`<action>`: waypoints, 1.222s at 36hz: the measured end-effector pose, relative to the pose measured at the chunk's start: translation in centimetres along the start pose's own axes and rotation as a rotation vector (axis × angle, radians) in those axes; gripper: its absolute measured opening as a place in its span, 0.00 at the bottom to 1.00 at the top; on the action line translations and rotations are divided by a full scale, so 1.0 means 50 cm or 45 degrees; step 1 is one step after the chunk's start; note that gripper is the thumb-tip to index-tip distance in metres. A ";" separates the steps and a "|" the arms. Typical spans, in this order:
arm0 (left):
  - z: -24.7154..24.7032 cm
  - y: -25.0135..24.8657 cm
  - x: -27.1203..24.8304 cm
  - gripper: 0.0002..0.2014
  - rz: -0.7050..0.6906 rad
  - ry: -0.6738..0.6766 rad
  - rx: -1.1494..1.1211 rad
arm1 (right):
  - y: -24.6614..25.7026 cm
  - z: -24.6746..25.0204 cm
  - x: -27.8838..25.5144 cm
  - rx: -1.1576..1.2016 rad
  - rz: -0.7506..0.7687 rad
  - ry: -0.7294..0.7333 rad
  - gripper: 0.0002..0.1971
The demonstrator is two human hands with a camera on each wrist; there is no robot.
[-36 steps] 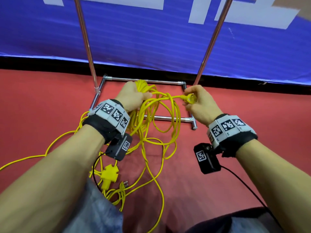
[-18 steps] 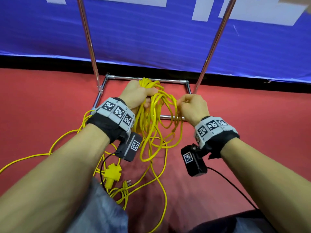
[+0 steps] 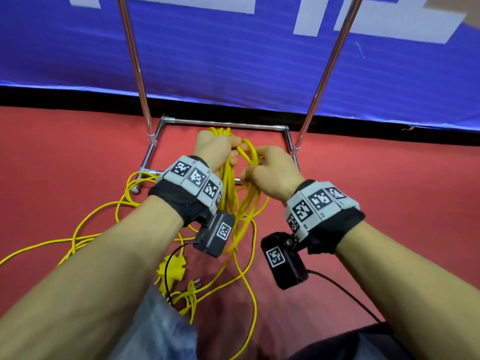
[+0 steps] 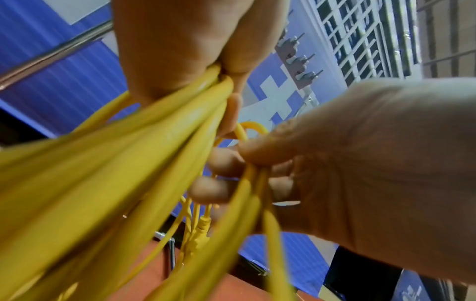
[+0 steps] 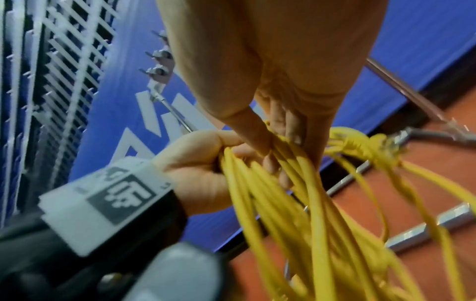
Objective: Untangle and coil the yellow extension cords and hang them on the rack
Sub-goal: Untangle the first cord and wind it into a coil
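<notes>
Item: yellow extension cords (image 3: 235,201). We hold several loops bunched in our left hand (image 3: 213,149), its grip clenched round them; our right hand (image 3: 267,170) pinches strands beside it. We judge coiling partly done: much cord and a yellow socket block (image 3: 172,268) lie loose on the floor. Rack (image 3: 137,74): nothing hung on what shows. No containers seen.

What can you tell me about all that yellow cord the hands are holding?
The yellow cord is thin, bendy and plastic-looking. The left hand grips a bunch of loops, and the right hand pinches strands beside it. The loops hang down, while loose lengths, a yellow socket block and a plug sprawl on the red floor.
</notes>
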State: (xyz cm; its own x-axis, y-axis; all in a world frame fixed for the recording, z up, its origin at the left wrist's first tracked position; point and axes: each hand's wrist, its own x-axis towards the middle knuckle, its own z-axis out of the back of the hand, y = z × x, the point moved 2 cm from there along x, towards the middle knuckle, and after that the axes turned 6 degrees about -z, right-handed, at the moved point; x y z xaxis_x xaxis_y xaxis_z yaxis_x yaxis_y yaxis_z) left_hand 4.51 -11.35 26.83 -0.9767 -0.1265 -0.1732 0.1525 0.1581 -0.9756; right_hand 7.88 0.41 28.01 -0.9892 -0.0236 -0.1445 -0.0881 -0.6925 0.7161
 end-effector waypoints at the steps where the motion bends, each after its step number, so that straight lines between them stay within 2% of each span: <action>1: 0.002 -0.003 0.002 0.12 -0.027 -0.017 0.043 | -0.002 0.013 0.005 -0.095 0.028 -0.007 0.05; 4: 0.007 -0.008 0.010 0.13 -0.076 -0.031 0.214 | 0.000 0.050 0.011 -0.214 0.094 0.046 0.12; 7: 0.010 -0.005 0.016 0.10 -0.078 -0.035 0.390 | -0.017 0.068 0.026 -0.021 0.045 0.093 0.13; 9: 0.020 -0.005 0.020 0.07 -0.060 -0.065 0.492 | -0.040 0.083 0.041 0.160 -0.029 -0.097 0.11; 11: 0.043 0.000 0.034 0.09 -0.035 -0.128 0.619 | -0.057 0.109 0.049 0.267 -0.078 -0.328 0.11; 13: 0.069 0.006 0.049 0.11 -0.003 -0.196 0.694 | -0.072 0.137 0.052 0.421 -0.109 -0.449 0.11; 16: 0.093 0.011 0.062 0.07 0.055 -0.274 0.685 | -0.095 0.169 0.062 0.592 -0.178 -0.629 0.09; 18: 0.100 0.009 0.064 0.07 0.056 -0.347 0.657 | -0.105 0.174 0.066 0.816 -0.232 -0.651 0.11; 20: 0.103 0.003 0.061 0.10 0.033 -0.416 0.644 | -0.107 0.176 0.068 1.179 -0.242 -0.638 0.13; 23: 0.118 0.000 0.063 0.12 0.019 -0.493 0.643 | -0.105 0.189 0.064 1.508 -0.236 -0.647 0.09; 25: 0.125 -0.005 0.061 0.13 0.026 -0.518 0.622 | -0.113 0.190 0.059 1.431 -0.286 -0.461 0.08; 27: 0.129 -0.009 0.060 0.15 0.004 -0.536 0.518 | -0.119 0.183 0.048 1.226 -0.296 -0.230 0.08; 28: 0.129 -0.010 0.059 0.16 -0.015 -0.549 0.479 | -0.120 0.178 0.040 1.132 -0.288 -0.179 0.08; 30: 0.129 -0.006 0.061 0.14 -0.052 -0.564 0.412 | -0.134 0.178 0.037 0.894 -0.306 -0.247 0.09; 33: 0.122 -0.012 0.057 0.05 -0.087 -0.591 0.267 | -0.170 0.186 0.053 0.460 -0.497 -0.416 0.12; 36: 0.117 -0.015 0.056 0.10 -0.143 -0.616 0.135 | -0.200 0.172 0.055 -0.153 -0.625 -0.427 0.07; 38: 0.111 -0.016 0.053 0.11 -0.163 -0.584 0.065 | -0.218 0.156 0.047 -0.499 -0.686 -0.369 0.07; 41: 0.097 -0.020 0.052 0.13 -0.163 -0.490 -0.081 | -0.234 0.129 0.035 -0.507 -0.783 -0.178 0.06; 44: 0.078 -0.026 0.047 0.15 -0.164 -0.401 -0.216 | -0.229 0.112 0.031 -0.738 -0.762 -0.125 0.17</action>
State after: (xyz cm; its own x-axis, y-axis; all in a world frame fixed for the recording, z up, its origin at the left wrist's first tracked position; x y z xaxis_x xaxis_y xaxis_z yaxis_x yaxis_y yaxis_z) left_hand 2.59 -15.68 27.14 -0.8879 -0.4468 -0.1097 -0.0212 0.2779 -0.9604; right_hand 6.69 12.36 23.41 -0.8026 0.5103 -0.3089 -0.5540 -0.8297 0.0690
